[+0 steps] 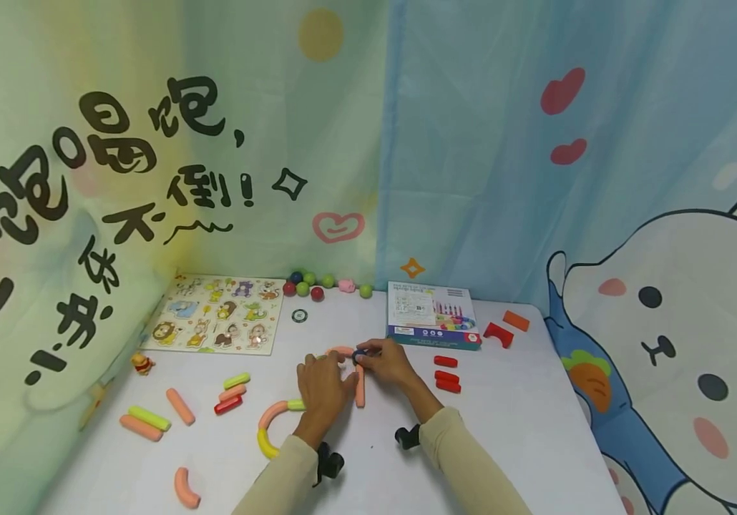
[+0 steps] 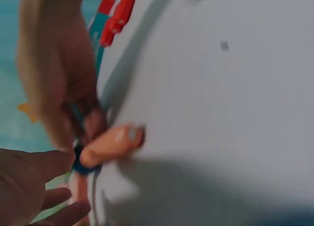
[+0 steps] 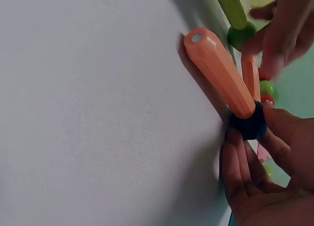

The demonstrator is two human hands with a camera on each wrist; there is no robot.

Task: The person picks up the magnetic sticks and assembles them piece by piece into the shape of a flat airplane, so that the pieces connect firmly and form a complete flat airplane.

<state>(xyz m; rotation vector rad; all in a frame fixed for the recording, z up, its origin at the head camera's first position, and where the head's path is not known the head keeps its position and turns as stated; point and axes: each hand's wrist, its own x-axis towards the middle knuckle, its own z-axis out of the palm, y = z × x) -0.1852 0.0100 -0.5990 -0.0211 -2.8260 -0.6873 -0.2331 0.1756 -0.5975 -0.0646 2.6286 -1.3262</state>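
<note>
My right hand [image 1: 389, 363] pinches a dark blue ball [image 3: 249, 124] between thumb and fingers. Two orange magnetic rods meet at that ball: one orange rod [image 3: 221, 71] points toward the near side with a silvery magnet on its free end, while a second orange rod [image 3: 250, 76] runs leftward along the table. Beyond it stands a green ball [image 3: 241, 36] with a yellow-green rod [image 3: 230, 8] joined to it. My left hand [image 1: 323, 386] hovers over this left part, its fingers parted and loosely bent, fingertips close to the second rod and the green ball.
A curved chain [image 1: 264, 436] of yellow, orange and green pieces lies left of my left hand. Loose rods [image 1: 149, 418] are scattered farther left; several red pieces [image 1: 447, 375] lie at right. Behind are a picture board [image 1: 214, 315], several balls [image 1: 317, 293] and a box [image 1: 433, 315].
</note>
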